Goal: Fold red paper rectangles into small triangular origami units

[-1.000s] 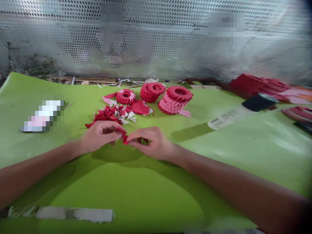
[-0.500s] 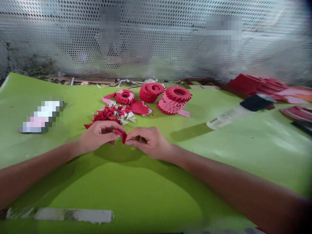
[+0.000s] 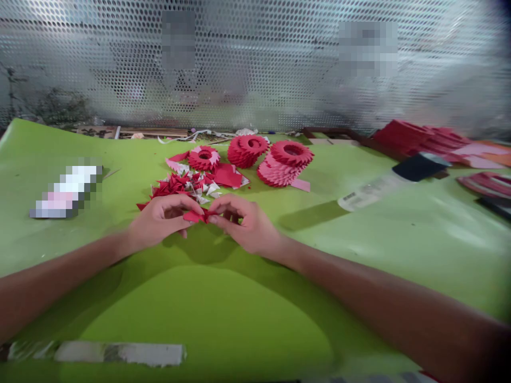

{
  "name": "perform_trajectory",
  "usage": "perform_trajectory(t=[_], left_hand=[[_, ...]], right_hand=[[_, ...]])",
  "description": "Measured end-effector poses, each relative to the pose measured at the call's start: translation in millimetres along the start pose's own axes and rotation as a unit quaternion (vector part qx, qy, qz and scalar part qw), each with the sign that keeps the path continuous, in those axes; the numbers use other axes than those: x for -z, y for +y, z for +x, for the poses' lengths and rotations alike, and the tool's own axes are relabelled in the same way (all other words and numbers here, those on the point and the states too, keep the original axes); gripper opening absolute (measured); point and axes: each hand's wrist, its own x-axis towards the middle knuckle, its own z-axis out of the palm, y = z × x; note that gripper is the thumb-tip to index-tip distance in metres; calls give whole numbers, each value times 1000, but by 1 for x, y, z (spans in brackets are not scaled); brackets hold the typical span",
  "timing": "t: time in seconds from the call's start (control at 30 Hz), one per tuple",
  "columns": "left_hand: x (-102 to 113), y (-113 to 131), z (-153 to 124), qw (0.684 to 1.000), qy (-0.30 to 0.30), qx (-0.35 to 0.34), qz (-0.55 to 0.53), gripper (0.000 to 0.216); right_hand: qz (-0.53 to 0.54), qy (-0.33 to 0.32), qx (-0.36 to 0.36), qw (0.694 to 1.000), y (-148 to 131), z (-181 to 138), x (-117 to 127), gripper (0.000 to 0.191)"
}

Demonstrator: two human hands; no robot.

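Note:
My left hand [image 3: 159,219] and my right hand [image 3: 243,222] meet just above the green table [image 3: 207,314], both pinched on a small folded red paper piece [image 3: 198,216] held between their fingertips. Right behind the hands lies a loose pile of small red and white folded paper triangles [image 3: 181,187]. Farther back stand three red paper rings built from such pieces: a small red ring [image 3: 204,157], a taller red ring [image 3: 248,149] and a stacked pink and red ring [image 3: 285,162].
A flat red paper sheet [image 3: 228,175] lies by the pile. At the right are a clear bottle with a dark cap [image 3: 393,181] lying down and stacks of red paper [image 3: 419,139]. A perforated metal screen [image 3: 255,64] backs the table. A white strip [image 3: 120,352] lies near the front edge.
Both hands have lifted slightly and moved back toward the pile, and the red piece between them now lies flatter and wider across the fingertips.

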Motion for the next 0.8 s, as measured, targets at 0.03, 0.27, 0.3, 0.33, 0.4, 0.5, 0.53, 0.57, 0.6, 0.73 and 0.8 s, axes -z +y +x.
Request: perform_trajectory(t=[0.03, 0.27, 0.3, 0.33, 0.4, 0.5, 0.53, 0.57, 0.6, 0.73, 0.8], left_hand=[[0, -1, 0, 1000, 0, -2, 2, 21], [-2, -9, 2, 999, -4, 24, 43, 42], [-2, -10, 2, 997, -15, 31, 73, 40], [-3, -9, 2, 994, -28, 36, 103, 40], [-4, -8, 2, 987, -50, 37, 151, 44], [-7, -5, 2, 981, -59, 28, 181, 48], [-8, -5, 2, 980, -59, 26, 187, 49], [-9, -5, 1, 979, -61, 25, 192, 50], [-9, -5, 1, 978, -64, 25, 197, 50], [-9, -6, 0, 978, -70, 22, 197, 50], [-9, -5, 0, 980, -71, 24, 186, 50]], right_hand=[[3, 1, 2, 1000, 1, 0, 0, 9], [30, 6, 0, 1000, 2, 0, -3, 7], [39, 4, 2, 999, 1, 0, -3, 8], [46, 3, 5, 999, 1, -1, -4, 9], [55, 6, 7, 998, 1, -1, -5, 14], [59, 4, -7, 998, 1, 0, -7, 23], [57, -1, -14, 998, 1, 0, -7, 27], [55, -8, -21, 998, 1, 0, -7, 29], [55, -14, -28, 998, 1, 0, -8, 31], [51, -28, -40, 997, 2, 0, -8, 32], [47, -32, -34, 998, 3, 0, -7, 31]])
